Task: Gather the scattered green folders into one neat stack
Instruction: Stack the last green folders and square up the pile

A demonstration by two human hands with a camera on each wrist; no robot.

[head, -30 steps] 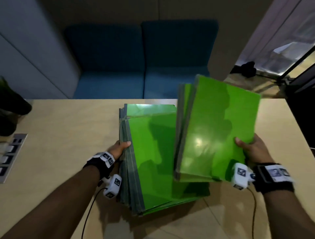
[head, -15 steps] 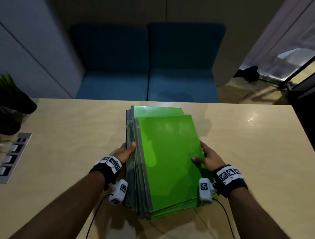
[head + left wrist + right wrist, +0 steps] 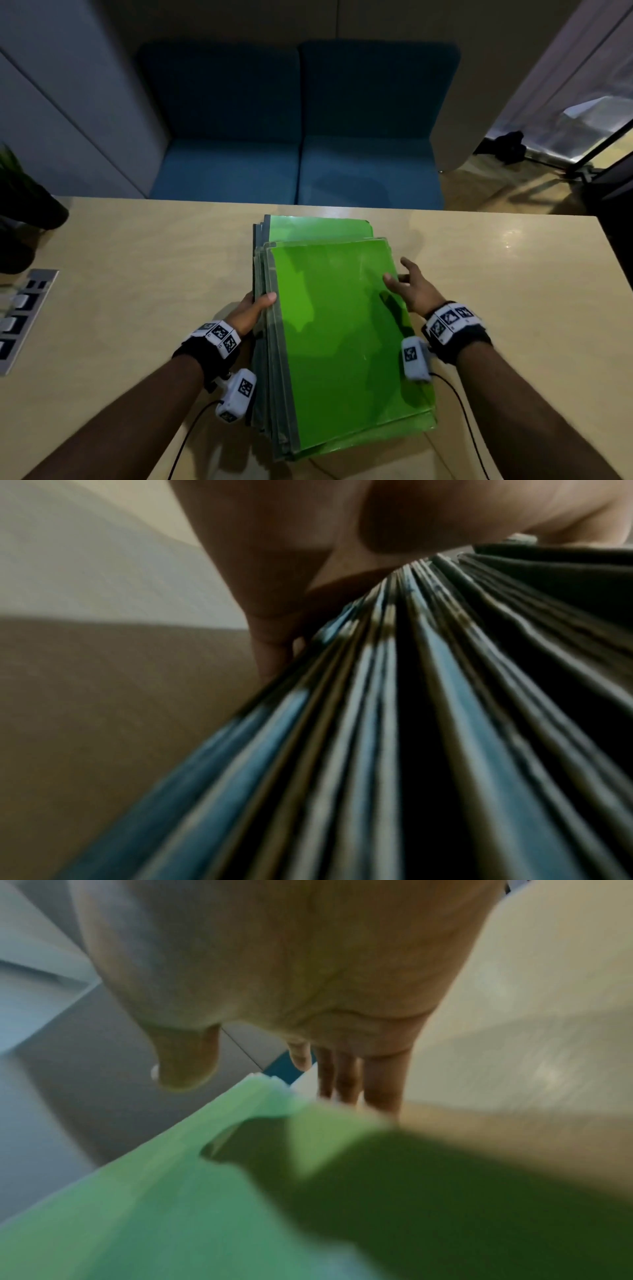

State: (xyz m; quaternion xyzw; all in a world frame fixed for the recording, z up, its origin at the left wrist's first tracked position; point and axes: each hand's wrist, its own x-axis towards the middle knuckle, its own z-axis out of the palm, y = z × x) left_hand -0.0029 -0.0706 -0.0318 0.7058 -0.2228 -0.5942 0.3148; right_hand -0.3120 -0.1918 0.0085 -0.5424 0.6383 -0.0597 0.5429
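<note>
One stack of green folders (image 3: 335,325) lies in the middle of the wooden table (image 3: 137,274). The upper folders sit a little nearer to me than the lower ones (image 3: 318,228), which stick out at the far end. My left hand (image 3: 257,303) holds the stack's left edge, thumb on top and the other fingers down along the grey spines (image 3: 411,723). My right hand (image 3: 402,277) lies at the right edge with straight fingers (image 3: 346,1074) beside the folders (image 3: 171,1191). Its thumb hovers just over the top folder.
A socket panel (image 3: 20,315) is set into the table at the left, with a dark plant pot (image 3: 20,219) behind it. A blue sofa (image 3: 294,137) stands past the far table edge. Wrist camera cables (image 3: 455,394) trail near the stack's front corners.
A second ago my right hand held a batch of folders raised at the right. It laid them on the stack, let go, and slid forward along the right edge. The left hand stayed.
</note>
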